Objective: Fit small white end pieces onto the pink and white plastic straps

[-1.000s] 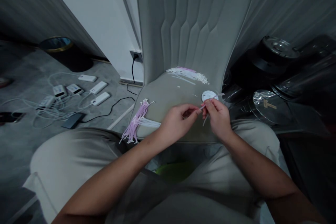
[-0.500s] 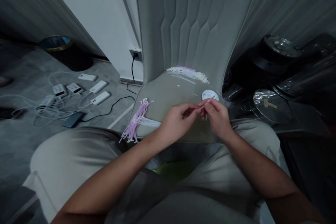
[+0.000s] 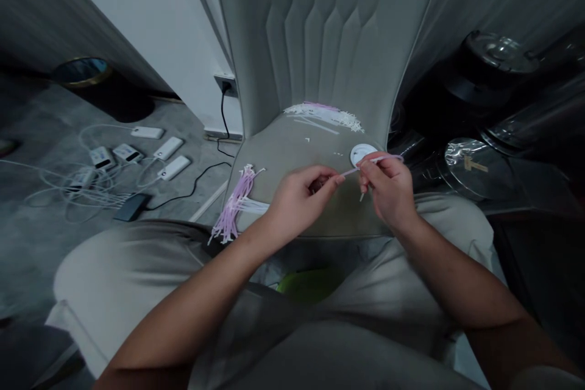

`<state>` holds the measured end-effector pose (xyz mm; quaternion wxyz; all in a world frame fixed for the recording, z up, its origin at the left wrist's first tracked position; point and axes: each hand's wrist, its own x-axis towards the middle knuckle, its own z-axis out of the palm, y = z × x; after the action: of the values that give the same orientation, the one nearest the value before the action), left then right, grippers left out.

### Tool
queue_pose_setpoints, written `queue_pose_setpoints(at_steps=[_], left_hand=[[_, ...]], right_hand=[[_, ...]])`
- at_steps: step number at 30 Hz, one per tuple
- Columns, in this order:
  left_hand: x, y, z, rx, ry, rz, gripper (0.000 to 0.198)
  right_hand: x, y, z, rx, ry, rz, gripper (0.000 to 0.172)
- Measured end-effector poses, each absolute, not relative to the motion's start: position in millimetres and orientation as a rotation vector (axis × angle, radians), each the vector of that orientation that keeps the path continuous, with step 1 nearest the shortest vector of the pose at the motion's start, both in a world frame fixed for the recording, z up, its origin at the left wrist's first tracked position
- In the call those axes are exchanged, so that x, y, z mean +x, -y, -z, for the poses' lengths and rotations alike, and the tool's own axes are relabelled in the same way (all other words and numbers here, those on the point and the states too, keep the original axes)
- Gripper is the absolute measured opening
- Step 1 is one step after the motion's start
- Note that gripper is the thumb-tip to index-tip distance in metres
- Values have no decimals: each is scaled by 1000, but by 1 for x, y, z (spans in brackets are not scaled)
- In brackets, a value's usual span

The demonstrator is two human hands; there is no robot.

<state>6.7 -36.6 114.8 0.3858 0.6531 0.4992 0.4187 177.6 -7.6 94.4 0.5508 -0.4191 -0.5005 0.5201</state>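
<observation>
Between my two hands runs a thin lilac stick point(image 3: 351, 171). My left hand point(image 3: 299, 201) pinches its near end with thumb and forefinger. Closed around the stick farther along is my right hand point(image 3: 392, 187), with the far end jutting out to the right past its fingers. A small pale tip point(image 3: 362, 197) pokes out below the right fingers; I cannot tell what it belongs to. Just behind that hand lies a round white disc point(image 3: 361, 151), partly covered by the fingers. Left of my left hand, a bundle of lilac sticks with white ends point(image 3: 235, 204) rests across white strips point(image 3: 255, 206).
A heap of white and lilac pieces point(image 3: 325, 114) lies at the back of the grey chair seat point(image 3: 269, 152), with tiny white bits point(image 3: 308, 140) before it. White devices point(image 3: 169, 147) and tangled cables cover the floor left, near a dark bin point(image 3: 107, 94). Clear containers point(image 3: 475, 173) stand right.
My hands have moved apart, so more of the lilac stick shows between them, and its far end now sticks out to the right. The view has shifted slightly.
</observation>
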Motion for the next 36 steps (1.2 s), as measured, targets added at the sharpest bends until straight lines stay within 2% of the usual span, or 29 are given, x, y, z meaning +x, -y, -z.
queue_pose_setpoints(at_steps=[8,16,21,28,31,36], left_hand=[[8,34,-113,1827,-1225,-1103,19],[10,29,-110,1919,-1203,-1069,17],[11,26,-110,2027,-1163,-1108,12],[8,18,-109,2124,-1067,-939,13],[0,1,-103,2101,-1226,-859,20],[-32,-66,-74,2031,-1748,-749,27]], right_hand=[[179,14,-102,-997,1356,-1313,15],[182,14,-106,-1024,1305,-1200,15],[183,12,-109,-1034,1411,-1356,14],[184,8,-106,-1092,1391,-1325,17],[185,4,-104,-1029,1325,-1300,16],[188,-8,-101,-1002,1177,-1371,9]])
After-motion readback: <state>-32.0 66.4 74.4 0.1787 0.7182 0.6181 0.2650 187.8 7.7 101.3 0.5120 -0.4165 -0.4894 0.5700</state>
